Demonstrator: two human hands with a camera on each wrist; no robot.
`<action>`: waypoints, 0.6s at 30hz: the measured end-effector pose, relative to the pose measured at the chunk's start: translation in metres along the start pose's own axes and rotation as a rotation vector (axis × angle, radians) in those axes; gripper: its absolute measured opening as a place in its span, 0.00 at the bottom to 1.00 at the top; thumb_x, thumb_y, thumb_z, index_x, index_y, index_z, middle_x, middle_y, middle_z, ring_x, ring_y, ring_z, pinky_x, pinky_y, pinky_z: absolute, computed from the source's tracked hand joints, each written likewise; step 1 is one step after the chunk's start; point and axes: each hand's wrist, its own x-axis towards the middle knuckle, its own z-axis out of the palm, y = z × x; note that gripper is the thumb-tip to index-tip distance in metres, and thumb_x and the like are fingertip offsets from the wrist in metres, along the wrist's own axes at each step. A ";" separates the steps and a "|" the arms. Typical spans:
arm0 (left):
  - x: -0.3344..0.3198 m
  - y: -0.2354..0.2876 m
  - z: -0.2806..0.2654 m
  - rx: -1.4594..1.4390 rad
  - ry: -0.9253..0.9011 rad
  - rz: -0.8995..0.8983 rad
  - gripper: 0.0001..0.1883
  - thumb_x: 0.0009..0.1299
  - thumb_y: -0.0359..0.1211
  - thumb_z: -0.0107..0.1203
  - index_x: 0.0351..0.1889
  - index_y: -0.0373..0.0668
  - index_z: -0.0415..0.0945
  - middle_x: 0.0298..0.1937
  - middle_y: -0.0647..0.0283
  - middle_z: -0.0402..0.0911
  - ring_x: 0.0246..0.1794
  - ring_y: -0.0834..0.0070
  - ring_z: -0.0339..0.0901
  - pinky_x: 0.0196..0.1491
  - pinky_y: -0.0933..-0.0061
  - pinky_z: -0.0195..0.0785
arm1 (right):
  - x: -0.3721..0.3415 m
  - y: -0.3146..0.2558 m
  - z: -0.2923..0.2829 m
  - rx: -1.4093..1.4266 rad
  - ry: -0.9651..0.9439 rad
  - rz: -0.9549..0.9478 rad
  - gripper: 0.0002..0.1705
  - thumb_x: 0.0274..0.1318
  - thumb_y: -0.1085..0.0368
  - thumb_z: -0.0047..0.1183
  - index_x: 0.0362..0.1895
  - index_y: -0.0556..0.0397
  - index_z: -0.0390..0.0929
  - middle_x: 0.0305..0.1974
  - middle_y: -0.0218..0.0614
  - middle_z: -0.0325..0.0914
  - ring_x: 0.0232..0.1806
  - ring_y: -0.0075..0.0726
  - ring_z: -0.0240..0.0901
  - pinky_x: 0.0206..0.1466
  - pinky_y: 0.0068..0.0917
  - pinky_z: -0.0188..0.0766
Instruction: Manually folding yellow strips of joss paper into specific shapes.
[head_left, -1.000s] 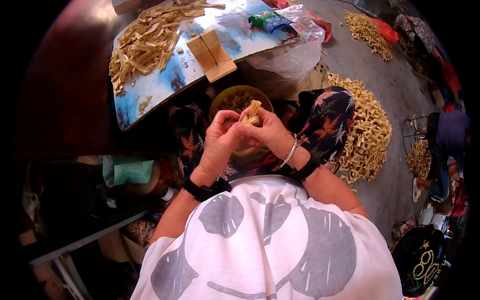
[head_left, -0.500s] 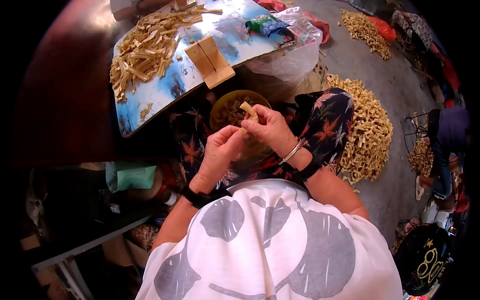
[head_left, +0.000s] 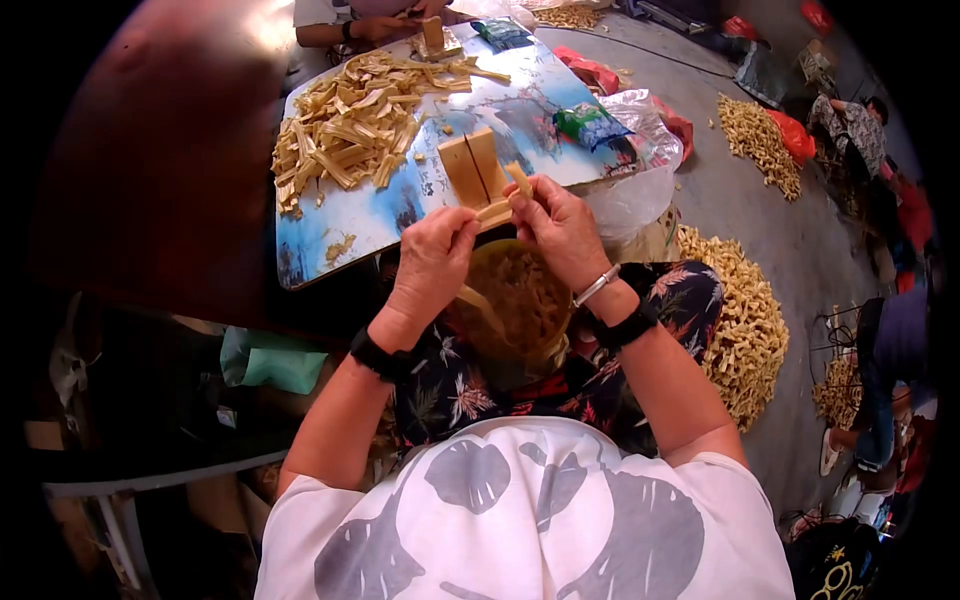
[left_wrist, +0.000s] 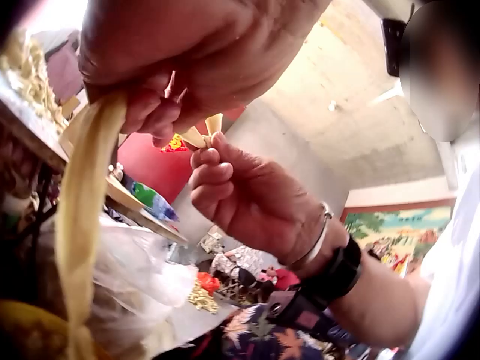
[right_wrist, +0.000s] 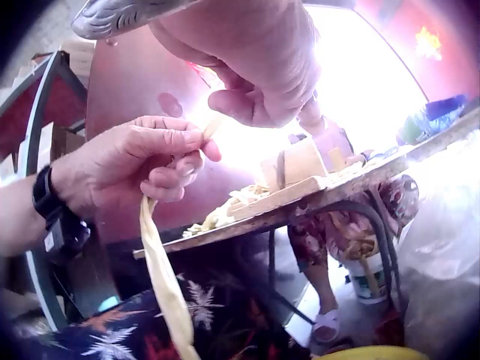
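Note:
A pale yellow strip runs between the two hands. The left hand (head_left: 433, 262) pinches it, and its long tail (left_wrist: 82, 225) hangs from that hand in the left wrist view, as does the tail (right_wrist: 163, 277) in the right wrist view. The right hand (head_left: 562, 232) pinches the strip's other part, where a short folded end (head_left: 519, 179) sticks up past the fingertips. Just beyond the fingers a wooden block stand with a slot (head_left: 467, 170) stands at the table's near edge. Below the hands is a yellow bowl (head_left: 562, 345) with small pieces in it.
On the painted table (head_left: 300, 250) lies a heap of strips (head_left: 350, 120), with a green-blue packet (head_left: 590, 126) to the right. Folded pieces form a large pile (head_left: 750, 320) on the floor right of the knee. Another person's arm (head_left: 375, 29) is across the table.
Both hands have moved forward, away from the body, to the table's near edge with the strip. They are farther apart, and the head view has shifted to show more beyond the table.

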 end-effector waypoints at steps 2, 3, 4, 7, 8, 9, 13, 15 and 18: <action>0.016 -0.019 0.001 0.075 -0.037 -0.090 0.05 0.68 0.27 0.59 0.37 0.35 0.78 0.27 0.52 0.77 0.23 0.60 0.75 0.29 0.69 0.68 | 0.025 0.006 0.004 -0.196 0.079 -0.121 0.12 0.67 0.59 0.53 0.42 0.55 0.77 0.25 0.29 0.76 0.24 0.19 0.72 0.28 0.21 0.69; 0.025 -0.026 0.000 0.111 -0.057 -0.137 0.05 0.68 0.27 0.59 0.37 0.35 0.77 0.27 0.52 0.78 0.24 0.60 0.76 0.29 0.69 0.68 | 0.037 0.011 0.007 -0.294 0.119 -0.179 0.11 0.68 0.59 0.53 0.43 0.55 0.77 0.26 0.28 0.76 0.24 0.17 0.71 0.28 0.20 0.69; 0.032 -0.029 -0.001 0.113 -0.089 -0.203 0.05 0.68 0.28 0.59 0.36 0.35 0.78 0.33 0.53 0.80 0.28 0.60 0.77 0.31 0.68 0.69 | 0.046 0.015 0.009 -0.307 0.144 -0.220 0.11 0.67 0.60 0.53 0.43 0.55 0.77 0.26 0.33 0.77 0.23 0.21 0.73 0.28 0.24 0.70; 0.047 -0.047 0.004 0.164 0.038 -0.062 0.05 0.68 0.29 0.59 0.36 0.36 0.79 0.38 0.54 0.81 0.31 0.61 0.78 0.34 0.66 0.70 | 0.067 0.026 0.014 -0.430 0.221 -0.314 0.09 0.63 0.65 0.54 0.42 0.56 0.75 0.32 0.46 0.79 0.34 0.53 0.78 0.38 0.40 0.74; 0.052 -0.052 0.006 0.131 0.016 -0.144 0.04 0.68 0.28 0.58 0.36 0.36 0.80 0.45 0.53 0.81 0.36 0.60 0.80 0.38 0.66 0.72 | 0.072 0.028 0.014 -0.485 0.234 -0.339 0.10 0.61 0.65 0.55 0.43 0.57 0.75 0.39 0.48 0.79 0.41 0.59 0.76 0.44 0.43 0.73; 0.056 -0.059 0.010 0.142 0.039 -0.115 0.04 0.68 0.28 0.59 0.36 0.36 0.80 0.46 0.53 0.81 0.37 0.60 0.80 0.39 0.67 0.72 | 0.079 0.032 0.014 -0.514 0.272 -0.431 0.11 0.61 0.65 0.55 0.44 0.57 0.75 0.40 0.48 0.78 0.42 0.59 0.76 0.45 0.44 0.73; 0.063 -0.082 0.019 0.093 0.013 -0.134 0.04 0.67 0.28 0.59 0.35 0.35 0.79 0.49 0.51 0.82 0.37 0.60 0.82 0.41 0.68 0.74 | 0.097 0.053 0.014 -0.506 0.273 -0.492 0.13 0.61 0.65 0.55 0.47 0.58 0.74 0.45 0.50 0.76 0.46 0.60 0.75 0.48 0.44 0.73; 0.062 -0.083 0.020 0.053 -0.023 -0.165 0.05 0.67 0.28 0.59 0.34 0.35 0.79 0.48 0.51 0.82 0.36 0.60 0.82 0.40 0.67 0.74 | 0.100 0.058 0.011 -0.472 0.214 -0.391 0.14 0.61 0.65 0.55 0.48 0.58 0.74 0.45 0.50 0.76 0.46 0.59 0.75 0.49 0.44 0.73; 0.064 -0.076 0.018 0.140 0.002 -0.120 0.04 0.68 0.28 0.59 0.35 0.36 0.79 0.53 0.53 0.80 0.37 0.60 0.81 0.40 0.67 0.73 | 0.100 0.059 0.012 -0.445 0.216 -0.392 0.14 0.61 0.65 0.54 0.49 0.58 0.74 0.45 0.50 0.76 0.46 0.59 0.75 0.48 0.44 0.73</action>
